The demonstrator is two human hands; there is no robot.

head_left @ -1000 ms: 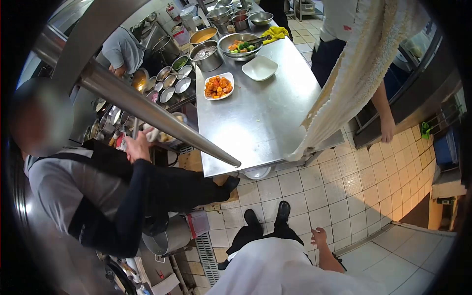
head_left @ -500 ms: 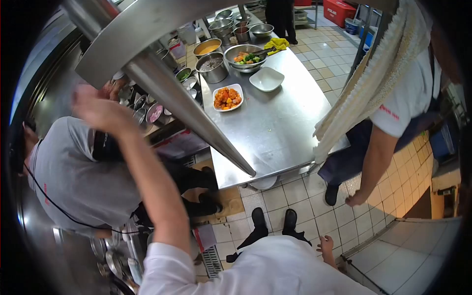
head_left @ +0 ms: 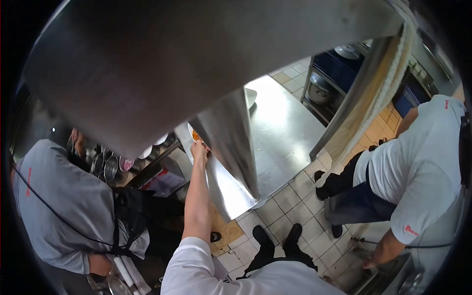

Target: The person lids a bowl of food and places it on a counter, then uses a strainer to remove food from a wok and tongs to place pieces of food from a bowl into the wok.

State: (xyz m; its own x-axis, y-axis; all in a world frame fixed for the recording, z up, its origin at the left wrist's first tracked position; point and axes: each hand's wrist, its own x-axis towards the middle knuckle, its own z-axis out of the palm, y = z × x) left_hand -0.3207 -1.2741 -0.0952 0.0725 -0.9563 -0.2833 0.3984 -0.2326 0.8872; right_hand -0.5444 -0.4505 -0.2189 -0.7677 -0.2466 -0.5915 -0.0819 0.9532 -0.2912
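My left hand reaches out over the left side of the steel table. Its fingers are closed on the near edge of a white dish with orange food. Much of that dish is hidden behind the thick metal post and the shelf above. Just past the post, part of a white bowl shows on the table. My right hand is out of the frame.
A steel shelf and its post block much of the view. One co-worker bends over bowls at left; another stands at right. A pale cloth hangs by the table. A pot sits on a rack behind.
My left hand has come down from its raised position to the dish. My right hand has left the view. The shelf now covers more of the scene, and the right co-worker has turned and moved.
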